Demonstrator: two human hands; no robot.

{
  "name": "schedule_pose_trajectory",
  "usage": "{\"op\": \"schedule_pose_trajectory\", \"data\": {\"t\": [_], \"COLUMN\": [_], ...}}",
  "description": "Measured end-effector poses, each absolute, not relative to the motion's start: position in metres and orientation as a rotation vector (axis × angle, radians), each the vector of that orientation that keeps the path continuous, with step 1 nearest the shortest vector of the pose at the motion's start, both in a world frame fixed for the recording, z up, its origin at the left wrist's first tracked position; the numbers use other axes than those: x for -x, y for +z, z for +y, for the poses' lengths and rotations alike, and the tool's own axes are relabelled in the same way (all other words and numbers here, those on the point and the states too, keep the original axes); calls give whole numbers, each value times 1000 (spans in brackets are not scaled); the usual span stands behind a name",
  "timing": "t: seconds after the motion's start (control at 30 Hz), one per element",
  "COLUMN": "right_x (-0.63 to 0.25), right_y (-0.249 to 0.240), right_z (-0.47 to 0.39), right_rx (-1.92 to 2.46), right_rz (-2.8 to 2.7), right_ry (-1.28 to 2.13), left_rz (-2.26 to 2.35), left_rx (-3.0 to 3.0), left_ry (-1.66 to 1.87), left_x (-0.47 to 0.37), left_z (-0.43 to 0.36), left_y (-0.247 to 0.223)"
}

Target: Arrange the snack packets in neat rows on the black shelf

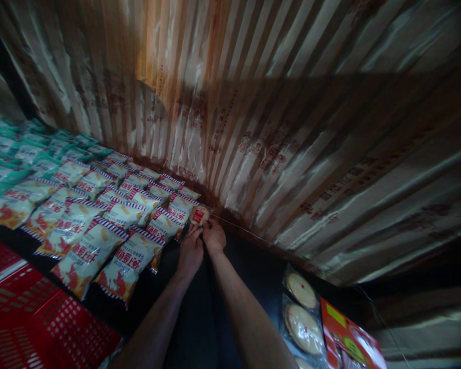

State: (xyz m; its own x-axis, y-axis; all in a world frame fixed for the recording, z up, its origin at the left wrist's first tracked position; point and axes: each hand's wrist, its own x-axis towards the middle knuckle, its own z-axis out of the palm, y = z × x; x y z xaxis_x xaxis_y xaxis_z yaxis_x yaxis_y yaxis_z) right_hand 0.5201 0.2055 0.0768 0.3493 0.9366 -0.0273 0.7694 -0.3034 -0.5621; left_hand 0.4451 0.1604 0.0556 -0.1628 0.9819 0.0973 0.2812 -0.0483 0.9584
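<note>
Both my hands are stretched out to the back edge of the dark table. Between their fingertips is a small round, pale packaged cake (199,215) with a red label. My left hand (191,251) pinches its near left side, and my right hand (215,236) grips its near right side. Just left of it, rows of white snack bags (128,259) with striped edges and red print lie on the table. The cake's underside and some fingertips are hidden.
Green snack bags (34,151) lie at the far left. A red plastic basket (30,312) stands at the front left. Wrapped round cakes (303,328) and an orange package (349,333) lie at the right. Printed, pleated sheeting (230,128) hangs behind the table (234,287).
</note>
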Motion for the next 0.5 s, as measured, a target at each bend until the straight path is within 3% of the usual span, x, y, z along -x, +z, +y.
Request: {"op": "schedule_pose_trajectory", "data": {"t": [0.5], "right_x": [-523], "right_y": [75], "right_z": [201], "right_rx": [2123], "right_rz": [-1471], "right_ry": [499], "left_rz": [1529], "left_rx": [-1365], "left_ry": [1276], "left_x": [-444], "left_z": [165], "left_y": [48]}}
